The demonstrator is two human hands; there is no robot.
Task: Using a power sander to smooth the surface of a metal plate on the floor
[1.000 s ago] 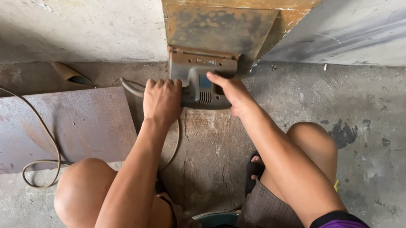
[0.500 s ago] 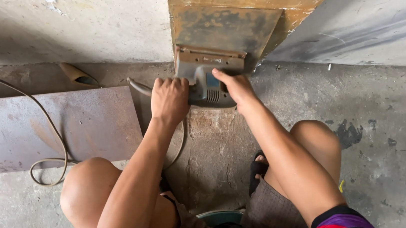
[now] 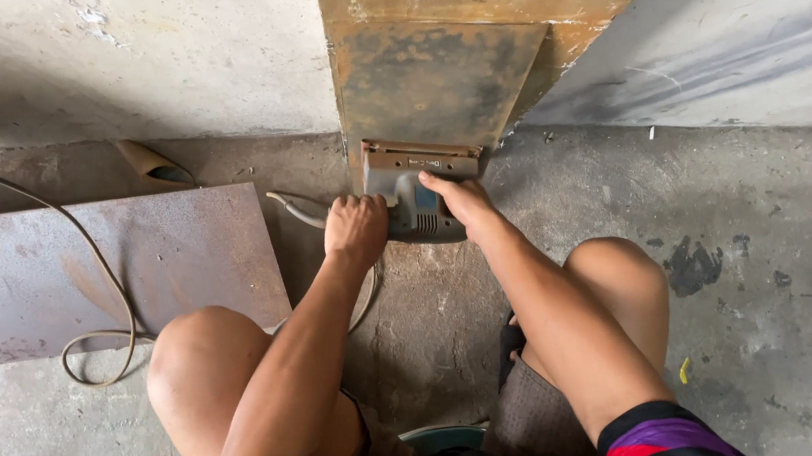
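A grey handheld power sander sits on the concrete floor, its front against the foot of a rusty upright steel plate. The left hand is closed around the tool's rear left side; the right hand grips its top right. A flat rusty steel sheet lies on the floor to the left, with a tan power cord looping across it. Both of the person's 2 knees frame the arms.
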